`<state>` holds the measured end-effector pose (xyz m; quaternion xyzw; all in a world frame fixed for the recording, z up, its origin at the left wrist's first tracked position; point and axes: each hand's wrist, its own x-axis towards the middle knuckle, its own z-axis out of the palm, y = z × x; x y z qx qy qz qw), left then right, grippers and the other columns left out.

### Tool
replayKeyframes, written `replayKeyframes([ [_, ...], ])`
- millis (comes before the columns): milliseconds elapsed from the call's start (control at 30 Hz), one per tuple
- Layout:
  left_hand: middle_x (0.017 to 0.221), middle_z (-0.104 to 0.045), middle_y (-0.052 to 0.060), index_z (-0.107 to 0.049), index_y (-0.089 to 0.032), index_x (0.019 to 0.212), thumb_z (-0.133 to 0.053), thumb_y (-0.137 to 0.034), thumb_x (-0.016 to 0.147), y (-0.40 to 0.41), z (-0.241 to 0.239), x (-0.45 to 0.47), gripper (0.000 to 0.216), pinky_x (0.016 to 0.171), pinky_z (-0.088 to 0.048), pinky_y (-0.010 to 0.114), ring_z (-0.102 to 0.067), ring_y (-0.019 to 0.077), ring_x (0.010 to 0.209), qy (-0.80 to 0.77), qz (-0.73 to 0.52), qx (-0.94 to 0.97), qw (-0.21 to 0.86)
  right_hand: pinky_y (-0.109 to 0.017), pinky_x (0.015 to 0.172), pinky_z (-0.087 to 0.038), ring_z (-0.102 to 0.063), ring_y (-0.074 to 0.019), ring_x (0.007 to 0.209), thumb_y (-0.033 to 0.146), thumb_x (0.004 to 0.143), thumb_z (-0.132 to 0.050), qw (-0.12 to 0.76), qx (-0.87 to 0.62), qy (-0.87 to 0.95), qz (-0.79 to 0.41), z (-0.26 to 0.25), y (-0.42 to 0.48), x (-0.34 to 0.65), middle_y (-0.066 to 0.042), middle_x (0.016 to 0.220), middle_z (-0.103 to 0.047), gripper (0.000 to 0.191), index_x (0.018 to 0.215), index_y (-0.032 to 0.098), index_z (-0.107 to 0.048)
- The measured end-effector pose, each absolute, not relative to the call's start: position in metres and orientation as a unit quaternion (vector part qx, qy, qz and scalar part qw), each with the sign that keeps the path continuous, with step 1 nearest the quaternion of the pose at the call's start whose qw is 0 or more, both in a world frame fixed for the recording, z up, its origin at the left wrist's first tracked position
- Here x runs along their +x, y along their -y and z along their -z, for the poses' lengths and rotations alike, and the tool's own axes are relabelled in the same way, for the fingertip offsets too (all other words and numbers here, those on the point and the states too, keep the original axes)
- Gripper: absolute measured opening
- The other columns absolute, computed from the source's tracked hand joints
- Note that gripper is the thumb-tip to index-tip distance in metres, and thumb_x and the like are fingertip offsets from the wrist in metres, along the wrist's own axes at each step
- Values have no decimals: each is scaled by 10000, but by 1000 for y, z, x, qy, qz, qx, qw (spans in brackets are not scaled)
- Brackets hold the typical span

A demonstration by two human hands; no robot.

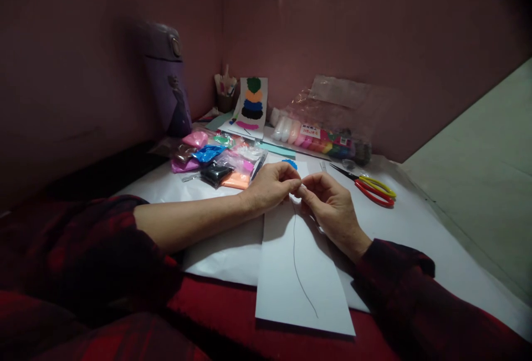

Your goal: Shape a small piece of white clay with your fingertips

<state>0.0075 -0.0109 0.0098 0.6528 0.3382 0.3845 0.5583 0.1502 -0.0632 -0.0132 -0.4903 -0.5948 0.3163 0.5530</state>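
Note:
In front of me lies a white paper strip (pixel 282 272) with a thin curved line drawn down it. Blue clay (pixel 290 164) is pressed on near its far end. Above the strip, my left hand (pixel 276 184) and my right hand (pixel 330 206) meet at their fingertips. Both are closed in a pinch around a small piece of white clay (pixel 295 199), which the fingers partly cover. Whether the white piece touches the paper I cannot tell.
Small bags of coloured clay (pixel 211 156) lie left, a purple bottle (pixel 168 84) behind them. Red-and-yellow-handled scissors (pixel 374 189) lie right. At the back are a clear pack of clay sticks (pixel 316 133), a card with coloured patches (pixel 252 106) and a cup of tools (pixel 225 100).

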Motion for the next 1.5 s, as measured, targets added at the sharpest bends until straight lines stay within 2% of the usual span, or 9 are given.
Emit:
replayKeyframes([
  [1167,578,-577,-24,-570,-134,755,-563,-141,744,7,-2,9,15,462,-407,189,-515,71,470,-347,-365,688,523,-247,456,-422,-507,-95,480,337,823,-688,536,-487,606,-329,15,63,152,23,643,-595,200,809,188,-555],
  [1500,593,-595,-23,-566,-131,765,-550,-85,738,9,-7,8,55,464,-417,184,-513,63,468,-343,-370,670,544,-239,455,-434,-513,-89,466,343,827,-690,545,-497,600,-309,12,65,150,19,638,-614,191,814,182,-589],
])
